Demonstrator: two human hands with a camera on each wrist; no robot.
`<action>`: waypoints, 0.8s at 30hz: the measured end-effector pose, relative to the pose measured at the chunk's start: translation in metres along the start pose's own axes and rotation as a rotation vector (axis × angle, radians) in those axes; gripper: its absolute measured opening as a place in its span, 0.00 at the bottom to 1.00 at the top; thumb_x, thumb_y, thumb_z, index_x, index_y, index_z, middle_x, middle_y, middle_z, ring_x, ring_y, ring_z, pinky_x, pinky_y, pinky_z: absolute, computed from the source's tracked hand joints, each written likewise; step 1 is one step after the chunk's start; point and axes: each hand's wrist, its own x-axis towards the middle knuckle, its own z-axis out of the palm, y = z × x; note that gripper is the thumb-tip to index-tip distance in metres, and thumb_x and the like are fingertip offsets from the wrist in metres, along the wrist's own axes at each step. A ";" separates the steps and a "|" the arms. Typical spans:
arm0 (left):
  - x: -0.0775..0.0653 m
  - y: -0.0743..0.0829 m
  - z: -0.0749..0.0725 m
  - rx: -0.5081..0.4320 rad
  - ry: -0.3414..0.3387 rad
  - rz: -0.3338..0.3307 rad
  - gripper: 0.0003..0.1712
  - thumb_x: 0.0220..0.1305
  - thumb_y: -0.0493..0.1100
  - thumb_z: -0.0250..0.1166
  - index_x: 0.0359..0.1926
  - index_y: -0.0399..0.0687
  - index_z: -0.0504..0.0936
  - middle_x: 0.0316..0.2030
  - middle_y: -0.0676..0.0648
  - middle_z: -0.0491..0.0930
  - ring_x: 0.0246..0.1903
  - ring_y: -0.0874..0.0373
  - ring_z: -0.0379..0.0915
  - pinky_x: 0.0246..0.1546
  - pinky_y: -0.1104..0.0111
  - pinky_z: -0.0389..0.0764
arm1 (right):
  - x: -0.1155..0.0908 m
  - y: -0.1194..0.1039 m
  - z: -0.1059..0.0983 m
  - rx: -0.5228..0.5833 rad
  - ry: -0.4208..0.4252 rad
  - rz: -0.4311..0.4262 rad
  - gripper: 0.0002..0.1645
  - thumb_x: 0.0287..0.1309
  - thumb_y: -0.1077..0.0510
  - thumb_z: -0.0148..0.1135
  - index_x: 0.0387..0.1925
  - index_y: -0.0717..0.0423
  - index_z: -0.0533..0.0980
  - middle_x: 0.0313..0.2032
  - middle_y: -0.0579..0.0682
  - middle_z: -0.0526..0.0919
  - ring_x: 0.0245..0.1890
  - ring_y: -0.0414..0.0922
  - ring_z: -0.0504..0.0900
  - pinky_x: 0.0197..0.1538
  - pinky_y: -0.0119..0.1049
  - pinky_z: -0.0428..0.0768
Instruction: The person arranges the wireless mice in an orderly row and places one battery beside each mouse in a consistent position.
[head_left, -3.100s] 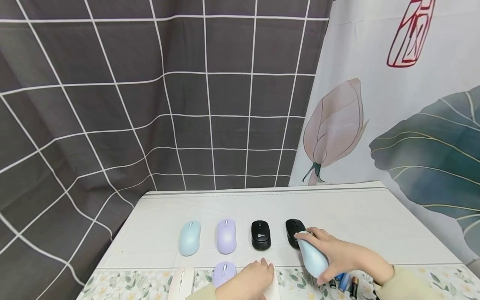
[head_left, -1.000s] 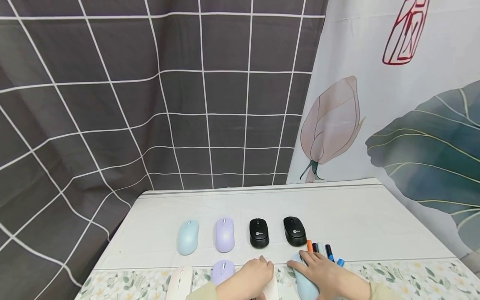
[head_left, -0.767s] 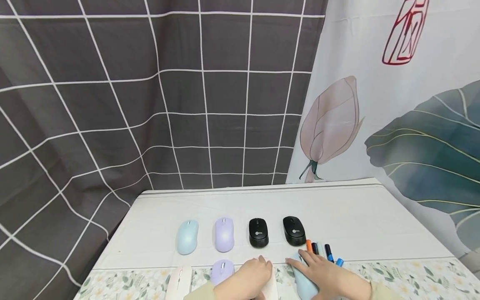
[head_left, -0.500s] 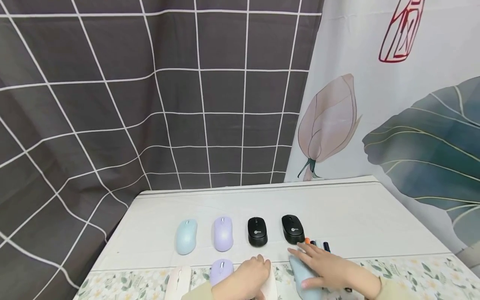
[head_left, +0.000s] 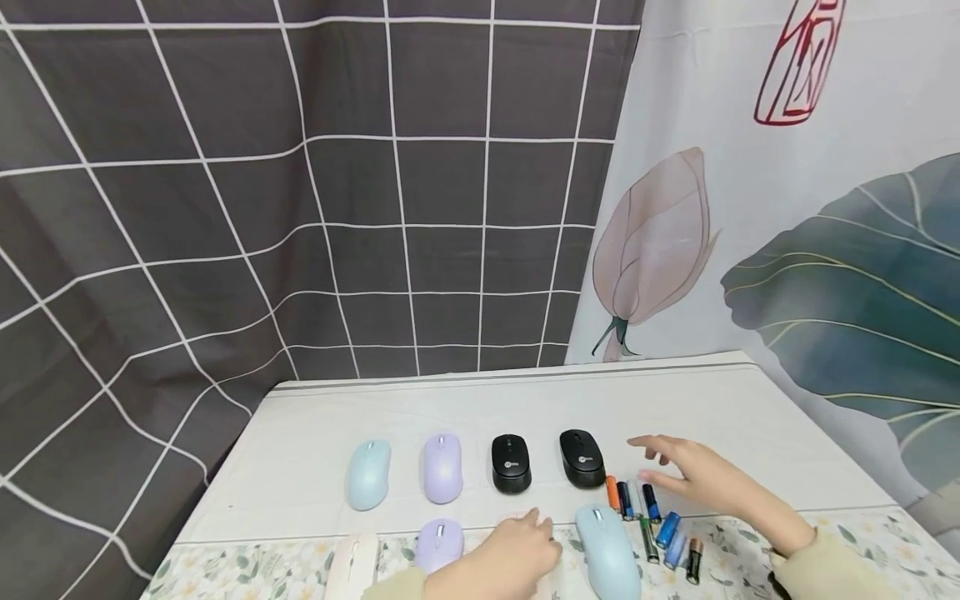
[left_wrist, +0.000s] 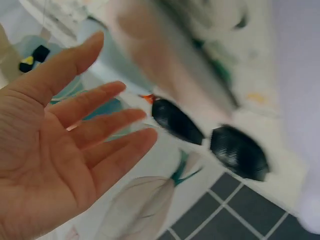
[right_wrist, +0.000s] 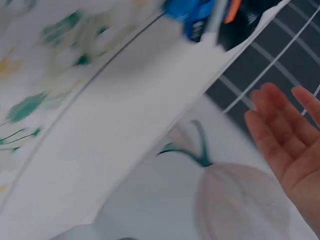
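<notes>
In the head view my right hand (head_left: pixel 697 475) is raised over the white tabletop, just right of the batteries, with nothing in its fingers. A light blue mouse (head_left: pixel 609 550) lies flat on the floral cloth, apart from both hands. My left hand (head_left: pixel 513 554) is low in the middle, over a pale pink mouse (left_wrist: pixel 150 50) that it mostly hides in the head view. The left wrist view shows that hand's fingers extended, the palm empty. Several batteries (head_left: pixel 673 550), blue, green, orange and black, lie loose to the right of the light blue mouse.
A back row holds a light blue mouse (head_left: pixel 368 475), a purple mouse (head_left: pixel 442 468), a black mouse (head_left: pixel 511 463) and another black mouse (head_left: pixel 582 458). In front lie a second purple mouse (head_left: pixel 439 543) and a whitish mouse (head_left: pixel 352 567). A dark checked curtain (head_left: pixel 450 183) hangs behind.
My right hand held the light blue mouse, set it down on the cloth, let go and moved up and right, uncovering the batteries. The left hand's fingers have loosened.
</notes>
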 end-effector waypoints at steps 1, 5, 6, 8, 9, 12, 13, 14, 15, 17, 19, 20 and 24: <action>0.003 0.000 -0.004 0.016 0.044 0.022 0.15 0.46 0.50 0.72 0.38 0.61 0.83 0.38 0.57 0.82 0.38 0.63 0.78 0.29 0.77 0.76 | 0.000 0.005 -0.001 -0.006 0.033 0.005 0.20 0.61 0.51 0.59 0.49 0.61 0.75 0.36 0.45 0.82 0.32 0.35 0.78 0.32 0.34 0.78; 0.024 -0.004 -0.009 -0.024 0.154 0.050 0.06 0.54 0.53 0.68 0.33 0.63 0.83 0.27 0.61 0.79 0.24 0.69 0.70 0.20 0.80 0.66 | 0.000 0.028 0.000 -0.032 0.198 0.054 0.05 0.58 0.58 0.61 0.34 0.55 0.78 0.26 0.36 0.77 0.25 0.25 0.68 0.28 0.29 0.74; 0.031 -0.006 -0.009 -0.057 0.161 0.041 0.06 0.56 0.53 0.66 0.34 0.62 0.83 0.27 0.61 0.79 0.24 0.70 0.70 0.20 0.81 0.67 | -0.001 0.034 0.000 -0.046 0.244 0.062 0.02 0.58 0.59 0.62 0.31 0.54 0.78 0.24 0.35 0.76 0.25 0.25 0.67 0.27 0.28 0.73; 0.044 -0.011 -0.005 -0.116 0.186 0.033 0.06 0.58 0.52 0.65 0.34 0.59 0.83 0.27 0.60 0.80 0.24 0.70 0.70 0.21 0.82 0.68 | -0.003 0.047 0.000 -0.070 0.322 0.089 0.03 0.57 0.61 0.62 0.29 0.53 0.77 0.22 0.35 0.74 0.23 0.25 0.65 0.25 0.28 0.70; 0.050 -0.013 -0.003 -0.131 0.204 0.028 0.06 0.59 0.51 0.64 0.35 0.59 0.83 0.28 0.60 0.80 0.24 0.71 0.70 0.22 0.83 0.69 | -0.004 0.053 -0.001 -0.086 0.355 0.098 0.03 0.56 0.62 0.63 0.28 0.53 0.77 0.21 0.36 0.74 0.22 0.26 0.65 0.24 0.28 0.69; 0.066 -0.020 -0.001 -0.163 0.249 0.006 0.05 0.61 0.49 0.62 0.35 0.57 0.83 0.28 0.60 0.80 0.24 0.70 0.69 0.22 0.83 0.69 | -0.007 0.069 -0.002 -0.136 0.416 0.138 0.04 0.54 0.65 0.63 0.28 0.55 0.76 0.21 0.38 0.74 0.21 0.28 0.65 0.23 0.29 0.67; 0.072 -0.021 -0.001 -0.165 0.266 0.004 0.05 0.62 0.48 0.62 0.34 0.57 0.83 0.27 0.60 0.80 0.24 0.70 0.69 0.22 0.83 0.69 | -0.008 0.074 -0.003 -0.150 0.422 0.160 0.04 0.53 0.66 0.63 0.28 0.56 0.76 0.21 0.40 0.75 0.22 0.30 0.65 0.23 0.30 0.67; 0.077 -0.022 -0.001 -0.162 0.280 0.006 0.05 0.62 0.48 0.61 0.33 0.57 0.83 0.27 0.60 0.79 0.24 0.70 0.69 0.22 0.83 0.69 | -0.009 0.079 -0.003 -0.160 0.421 0.180 0.03 0.53 0.66 0.63 0.29 0.58 0.76 0.22 0.42 0.76 0.22 0.32 0.67 0.24 0.31 0.68; 0.082 -0.023 -0.001 -0.164 0.289 0.010 0.05 0.62 0.47 0.61 0.32 0.57 0.83 0.26 0.60 0.79 0.24 0.70 0.69 0.22 0.83 0.68 | -0.009 0.084 -0.004 -0.171 0.418 0.199 0.03 0.53 0.66 0.62 0.29 0.59 0.76 0.23 0.44 0.77 0.23 0.34 0.69 0.24 0.32 0.69; 0.092 -0.025 -0.002 -0.155 0.290 0.016 0.06 0.62 0.47 0.61 0.30 0.58 0.83 0.24 0.61 0.78 0.23 0.71 0.68 0.22 0.84 0.67 | -0.011 0.094 -0.005 -0.183 0.405 0.238 0.02 0.53 0.66 0.62 0.30 0.61 0.76 0.25 0.49 0.79 0.25 0.40 0.72 0.26 0.36 0.71; 0.102 -0.025 -0.004 -0.142 0.262 0.006 0.06 0.61 0.48 0.62 0.28 0.59 0.82 0.24 0.62 0.78 0.23 0.71 0.69 0.22 0.84 0.67 | -0.012 0.105 -0.007 -0.185 0.399 0.267 0.03 0.53 0.67 0.61 0.31 0.63 0.75 0.28 0.53 0.80 0.27 0.47 0.75 0.28 0.42 0.74; 0.106 -0.025 -0.005 -0.142 0.236 -0.008 0.05 0.61 0.49 0.62 0.29 0.60 0.83 0.24 0.62 0.79 0.23 0.71 0.70 0.23 0.83 0.68 | -0.013 0.111 -0.008 -0.184 0.398 0.282 0.03 0.53 0.68 0.60 0.32 0.64 0.75 0.29 0.55 0.79 0.28 0.50 0.76 0.29 0.45 0.75; 0.121 -0.021 -0.005 -0.147 0.084 -0.096 0.09 0.61 0.54 0.63 0.40 0.62 0.83 0.31 0.63 0.82 0.27 0.70 0.75 0.24 0.80 0.72 | -0.018 0.133 -0.011 -0.212 0.410 0.316 0.05 0.52 0.69 0.58 0.34 0.67 0.75 0.33 0.63 0.78 0.33 0.61 0.77 0.35 0.55 0.75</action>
